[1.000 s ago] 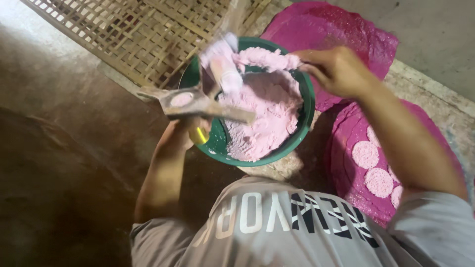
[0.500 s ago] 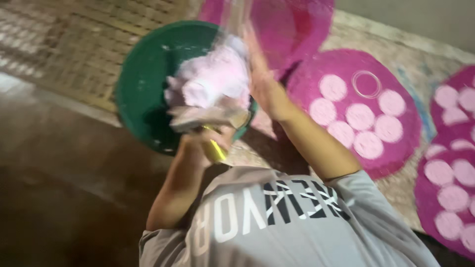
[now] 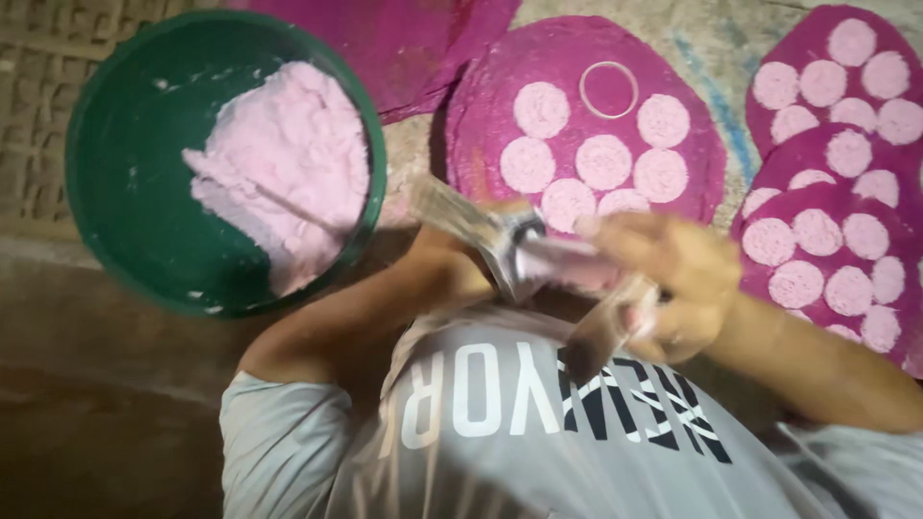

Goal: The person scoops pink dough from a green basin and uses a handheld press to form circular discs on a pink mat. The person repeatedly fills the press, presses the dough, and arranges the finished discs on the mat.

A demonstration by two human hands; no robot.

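Over the lap: right hand (image 3: 673, 279) pinches a flat blade (image 3: 606, 332), left hand (image 3: 461, 259) clasps a paste-smeared scraper (image 3: 500, 240), seemingly wiping one clean; green bowl (image 3: 135, 163) of pink paste (image 3: 288, 163) beside.

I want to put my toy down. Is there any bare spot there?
Bare ground shows between the green bowl and the round magenta mat, and in a strip between that mat and the mats at the right. The mats are crowded with pink discs.

One green bowl (image 3: 125, 192), one ring (image 3: 609, 89), four magenta mats (image 3: 481, 106) (some cropped)
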